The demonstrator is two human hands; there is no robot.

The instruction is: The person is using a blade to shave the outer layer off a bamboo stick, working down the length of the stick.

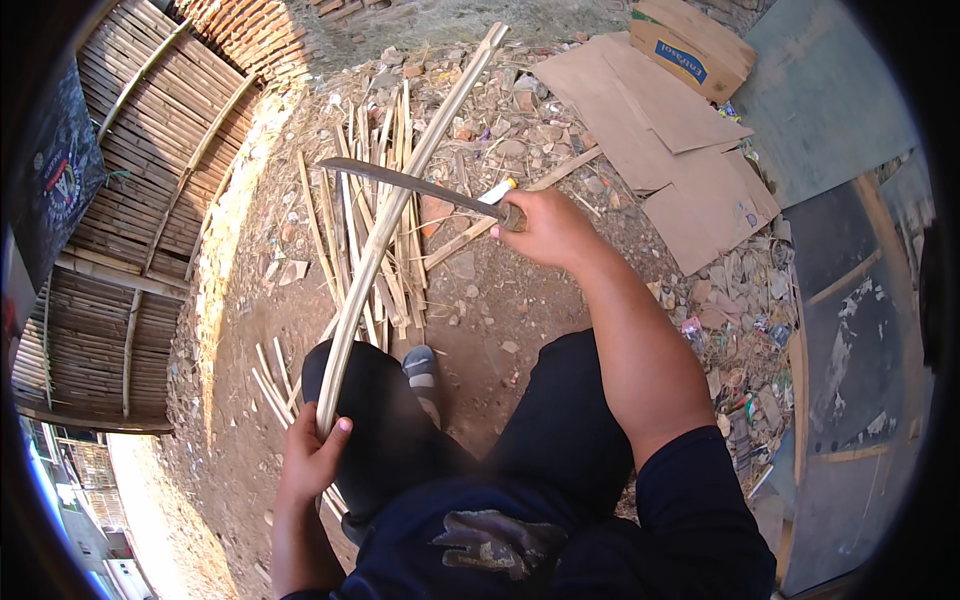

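A long pale strip of split bamboo point(385, 220) slants from beside my left thigh up toward the far wall. My left hand point(313, 450) is closed round its lower part, thumb lying along it. In my right hand point(548, 230) is the wooden handle of a machete point(425, 188), its dark curved blade pointing left. In the picture the blade crosses the bamboo strip about midway; whether the two touch I cannot tell. Beyond my knees a loose pile of bamboo strips point(405, 290) lies on the ground, and more thin strips point(270, 385) lie by my left leg.
Flattened cardboard point(640, 110) and a brown cardboard box point(690, 50) lie at the far right, next to grey panels point(825, 100). Rubble and litter point(735, 330) cover the ground there. A woven bamboo wall point(150, 150) stands on the left, and a brick wall point(250, 35) behind.
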